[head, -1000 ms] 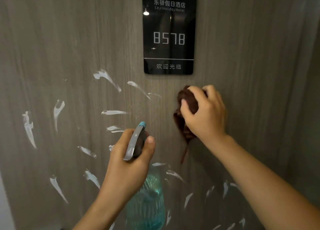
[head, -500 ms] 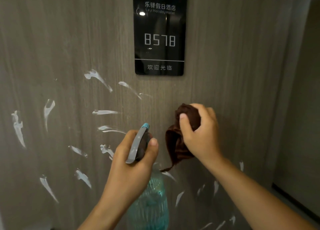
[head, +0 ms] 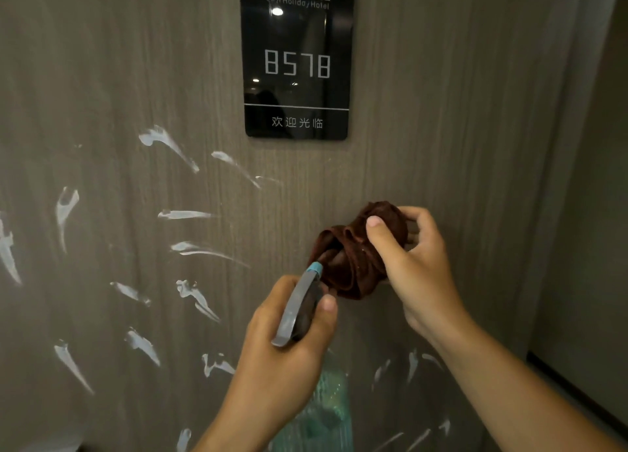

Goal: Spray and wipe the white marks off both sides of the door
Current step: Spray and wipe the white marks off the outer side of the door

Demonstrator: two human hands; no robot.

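Observation:
A grey wood-grain door (head: 441, 111) fills the view. Several white smear marks (head: 185, 213) streak its left and lower parts. My left hand (head: 285, 356) grips a teal spray bottle (head: 331, 407) by its grey trigger head (head: 299, 307), whose blue nozzle tip points up at the cloth. My right hand (head: 414, 268) holds a bunched dark brown cloth (head: 350, 261) against the door, just right of the nozzle. The bottle's body is mostly hidden behind my left hand.
A black room-number plate (head: 296, 57) reading 8578 is fixed to the door above the hands. On the right, the door's edge meets a darker wall (head: 584, 213), with a dark strip low along it.
My right hand has brought the cloth down from just under the plate to beside the nozzle. The view has shifted right, and my left hand with the bottle has risen slightly.

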